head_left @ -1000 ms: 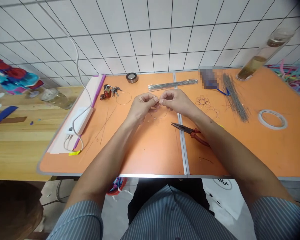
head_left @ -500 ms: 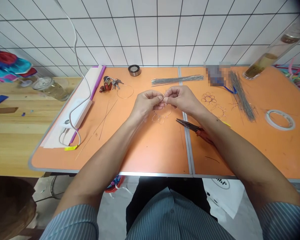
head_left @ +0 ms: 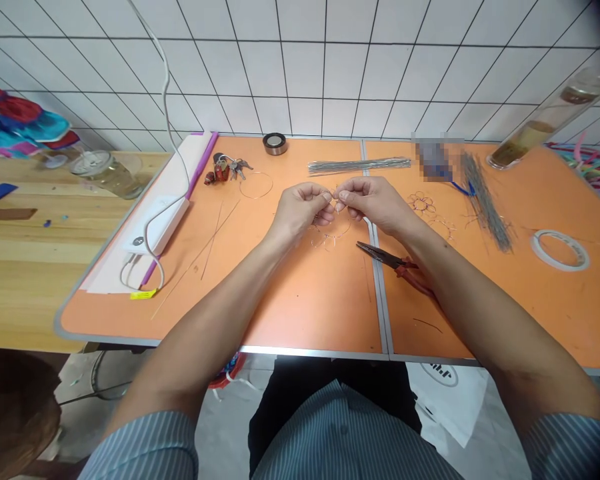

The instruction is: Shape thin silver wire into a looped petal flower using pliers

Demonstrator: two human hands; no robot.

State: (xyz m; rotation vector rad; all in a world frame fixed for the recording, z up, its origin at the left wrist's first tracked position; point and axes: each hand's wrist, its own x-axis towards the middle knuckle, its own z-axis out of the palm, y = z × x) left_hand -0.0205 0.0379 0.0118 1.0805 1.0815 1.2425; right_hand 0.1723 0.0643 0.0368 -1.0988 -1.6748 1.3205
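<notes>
Between my two hands hangs a thin wire ring with small bent loops (head_left: 330, 238), just above the orange table (head_left: 300, 313). My left hand (head_left: 304, 208) pinches the wire between thumb and forefinger. My right hand (head_left: 367, 201) pinches it close by, the fingertips of both hands almost touching. The exact spot where the wire is gripped is covered by the fingers. Below my right forearm lie long-nose pliers with red handles (head_left: 393, 262), jaws pointing left. Two flower-shaped wire pieces lie beyond that forearm, one a full flower (head_left: 421, 202).
Straight wires (head_left: 359, 165) lie at the back, and a wire bundle (head_left: 487, 203) on the right near a white tape roll (head_left: 560, 251). Keys (head_left: 231, 167), black tape (head_left: 275, 143) and a plain wire ring (head_left: 256, 185) are at back left. A white power bank (head_left: 155, 227) with its cable lies left.
The view has tilted and shifted slightly. Both hands keep their pinch on the wire ring, with the fingertips now a little farther apart.
</notes>
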